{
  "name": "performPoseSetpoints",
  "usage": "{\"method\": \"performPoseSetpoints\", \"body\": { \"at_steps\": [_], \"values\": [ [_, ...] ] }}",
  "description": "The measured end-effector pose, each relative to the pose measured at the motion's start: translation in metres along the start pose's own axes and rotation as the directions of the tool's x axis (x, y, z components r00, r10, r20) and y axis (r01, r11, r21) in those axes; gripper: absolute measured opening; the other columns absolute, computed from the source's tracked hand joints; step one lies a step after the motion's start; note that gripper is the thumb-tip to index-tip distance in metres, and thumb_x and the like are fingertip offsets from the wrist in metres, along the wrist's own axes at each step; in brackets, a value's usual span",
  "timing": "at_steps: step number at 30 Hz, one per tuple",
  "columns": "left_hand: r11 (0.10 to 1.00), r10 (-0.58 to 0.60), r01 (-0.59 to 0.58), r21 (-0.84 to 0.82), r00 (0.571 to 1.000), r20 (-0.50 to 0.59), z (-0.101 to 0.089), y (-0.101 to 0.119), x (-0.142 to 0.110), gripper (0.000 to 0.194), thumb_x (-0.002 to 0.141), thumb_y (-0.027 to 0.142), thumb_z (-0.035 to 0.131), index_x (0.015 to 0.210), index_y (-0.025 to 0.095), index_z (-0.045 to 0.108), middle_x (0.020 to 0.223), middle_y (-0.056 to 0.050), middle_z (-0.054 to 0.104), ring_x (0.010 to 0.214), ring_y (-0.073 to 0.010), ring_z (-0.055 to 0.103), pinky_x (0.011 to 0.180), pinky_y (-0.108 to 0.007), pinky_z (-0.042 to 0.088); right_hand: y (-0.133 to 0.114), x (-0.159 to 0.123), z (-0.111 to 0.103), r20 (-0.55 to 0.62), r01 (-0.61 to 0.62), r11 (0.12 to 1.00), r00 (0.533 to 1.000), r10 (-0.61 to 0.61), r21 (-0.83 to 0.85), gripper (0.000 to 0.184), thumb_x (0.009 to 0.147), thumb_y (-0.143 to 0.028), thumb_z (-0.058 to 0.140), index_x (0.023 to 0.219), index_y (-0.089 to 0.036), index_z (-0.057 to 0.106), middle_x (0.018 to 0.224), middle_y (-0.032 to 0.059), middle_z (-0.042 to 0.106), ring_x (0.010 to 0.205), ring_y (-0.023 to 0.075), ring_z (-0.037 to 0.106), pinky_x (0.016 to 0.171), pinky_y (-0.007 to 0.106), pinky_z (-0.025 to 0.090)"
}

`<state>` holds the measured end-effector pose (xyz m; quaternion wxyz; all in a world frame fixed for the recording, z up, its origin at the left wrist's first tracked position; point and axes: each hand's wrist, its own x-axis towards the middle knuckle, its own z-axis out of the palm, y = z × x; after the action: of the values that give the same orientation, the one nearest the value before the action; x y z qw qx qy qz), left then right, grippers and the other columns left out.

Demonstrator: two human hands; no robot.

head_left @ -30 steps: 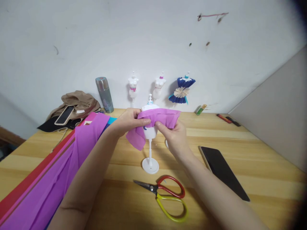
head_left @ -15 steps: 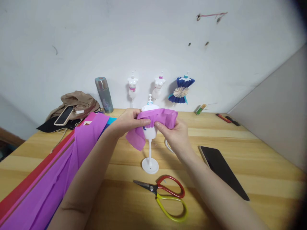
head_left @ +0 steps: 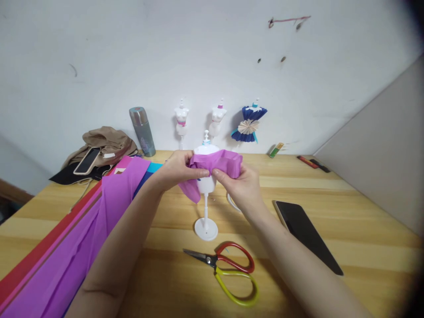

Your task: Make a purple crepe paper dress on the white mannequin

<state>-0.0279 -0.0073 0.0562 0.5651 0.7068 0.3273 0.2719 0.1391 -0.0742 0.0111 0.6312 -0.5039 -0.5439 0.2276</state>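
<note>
A strip of purple crepe paper point(head_left: 221, 162) lies across the chest and waist of a small white mannequin point(head_left: 206, 185) on a round stand. My left hand point(head_left: 177, 170) pinches the strip at its left part, thumb pressed on the front. From the right, my right hand point(head_left: 240, 183) grips the other part, its thumb almost meeting the left one. Folds gather between the thumbs, and a loose tail hangs below my left hand. Fingers behind the paper are hidden. Scissors point(head_left: 210, 260) with one red and one yellow handle lie in front of the stand.
Purple, red and blue paper sheets point(head_left: 79, 225) lie under my left forearm. Behind stand two bare mannequins point(head_left: 181, 115) and one in a blue paper dress point(head_left: 253, 126). A flask point(head_left: 142, 131), a cap point(head_left: 106, 139), a phone point(head_left: 88, 160), a dark tablet-like slab point(head_left: 306, 234) and a glue stick point(head_left: 276, 150) surround them.
Both thumbs have drawn closer and the purple paper is more bunched at the mannequin's front. The hanging tail has shifted slightly and shows less. The whole view has moved a little.
</note>
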Motion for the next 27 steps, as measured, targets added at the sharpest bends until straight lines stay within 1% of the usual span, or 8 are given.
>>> {"method": "performPoseSetpoints", "body": {
  "at_steps": [6,9,13,17,21,23,27],
  "values": [
    [0.998,-0.001,0.003,0.055,0.999,-0.035,0.001,-0.001,0.0,0.035,0.06,0.032,0.081,0.085,0.012,0.066,0.075,-0.001,0.067,0.068,-0.0121,0.061,0.064,-0.025,0.048,-0.001,0.0,0.0,-0.001,-0.014,1.0,1.0,0.014,-0.011,0.025,0.07,-0.038,0.071,0.059,-0.023,0.054,0.058,-0.0015,0.05,0.057,0.0149,0.046,0.055,0.031,0.039],
    [0.997,0.0,0.004,0.081,0.998,-0.056,0.003,-0.002,0.001,0.035,0.06,0.035,0.08,0.083,0.012,0.065,0.073,0.0,0.064,0.066,-0.0116,0.059,0.06,-0.024,0.045,0.002,0.0,0.0,-0.013,0.001,1.0,1.0,-0.001,0.001,0.026,0.07,-0.038,0.071,0.06,-0.022,0.054,0.058,-0.002,0.051,0.057,0.0138,0.045,0.056,0.03,0.04],
    [0.996,0.033,-0.027,0.081,0.997,-0.068,0.006,-0.006,0.006,0.034,0.06,0.036,0.078,0.08,0.012,0.064,0.07,0.001,0.061,0.063,-0.0105,0.056,0.058,-0.023,0.043,0.006,0.0,0.001,-0.018,0.001,1.0,1.0,0.0,0.023,0.023,0.071,-0.036,0.072,0.062,-0.021,0.057,0.059,-0.0025,0.052,0.057,0.0135,0.048,0.057,0.029,0.042],
    [0.998,0.054,-0.05,0.048,0.996,-0.067,0.008,-0.01,0.009,0.032,0.061,0.037,0.076,0.079,0.013,0.063,0.07,0.001,0.06,0.065,-0.0111,0.055,0.06,-0.024,0.044,0.006,0.001,0.0,-0.025,-0.011,0.997,1.0,0.013,0.078,0.02,0.07,-0.036,0.074,0.064,-0.021,0.062,0.06,-0.0019,0.056,0.057,0.0142,0.05,0.056,0.03,0.044],
    [0.993,0.083,-0.074,0.089,0.99,-0.112,0.009,-0.014,0.011,0.028,0.064,0.035,0.072,0.076,0.013,0.061,0.069,0.001,0.057,0.065,-0.0117,0.054,0.061,-0.025,0.043,0.003,0.0,-0.001,0.002,-0.046,0.992,0.999,0.046,0.118,0.018,0.07,-0.036,0.076,0.066,-0.021,0.065,0.061,-0.0009,0.061,0.058,0.0153,0.053,0.057,0.03,0.047],
    [0.991,0.092,-0.077,0.109,0.987,-0.131,0.009,-0.015,0.012,0.026,0.064,0.034,0.07,0.078,0.013,0.062,0.07,0.001,0.058,0.066,-0.0127,0.055,0.062,-0.026,0.044,0.003,0.0,-0.002,0.01,-0.064,0.99,0.998,0.063,0.125,0.017,0.07,-0.034,0.076,0.069,-0.02,0.066,0.064,-0.0006,0.064,0.059,0.0158,0.055,0.059,0.031,0.048],
    [0.99,0.08,-0.06,0.125,0.985,-0.154,0.01,-0.013,0.011,0.028,0.064,0.032,0.068,0.083,0.012,0.066,0.074,-0.001,0.062,0.07,-0.0141,0.057,0.064,-0.026,0.045,0.004,0.0,-0.002,-0.017,-0.083,0.985,0.996,0.087,0.151,0.018,0.07,-0.034,0.076,0.073,-0.02,0.067,0.067,-0.0001,0.067,0.062,0.0168,0.059,0.063,0.032,0.05]
  ]
}}
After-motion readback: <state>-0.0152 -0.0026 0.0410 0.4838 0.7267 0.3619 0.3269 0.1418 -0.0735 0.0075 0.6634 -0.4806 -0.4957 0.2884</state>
